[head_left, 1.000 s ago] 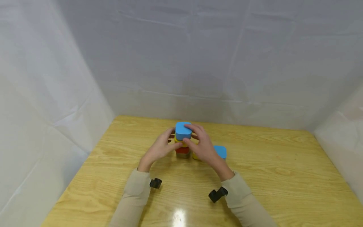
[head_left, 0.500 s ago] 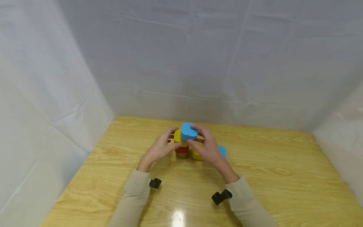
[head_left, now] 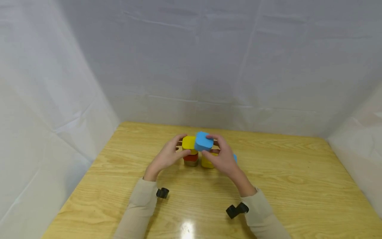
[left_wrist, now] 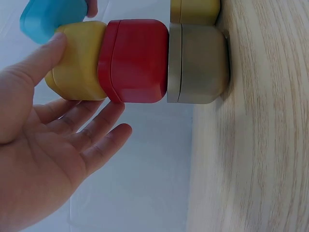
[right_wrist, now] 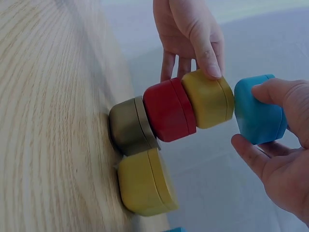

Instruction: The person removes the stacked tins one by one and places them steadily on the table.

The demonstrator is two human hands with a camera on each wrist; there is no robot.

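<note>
A stack stands on the wooden table (head_left: 125, 186): an olive box (head_left: 191, 163) at the bottom, a red box (head_left: 191, 157) on it, a yellow box (head_left: 189, 142) on top. My left hand (head_left: 167, 156) steadies it, with the thumb (left_wrist: 53, 43) touching the yellow box (left_wrist: 77, 60) and the fingers straight beside the red box (left_wrist: 137, 60). My right hand (head_left: 222, 157) grips a blue box (head_left: 204, 141) in the air, just right of the stack's top. In the right wrist view the blue box (right_wrist: 258, 116) is clear of the yellow box (right_wrist: 207, 99).
A second yellow box (head_left: 207, 162) sits on the table against the stack's right side. Another blue box (head_left: 235, 158) lies mostly hidden behind my right hand. White sheeting walls the table at the back and on both sides.
My right hand has lifted the blue box off the yellow box and carried it a little to the right. The left hand has stayed at the stack.
</note>
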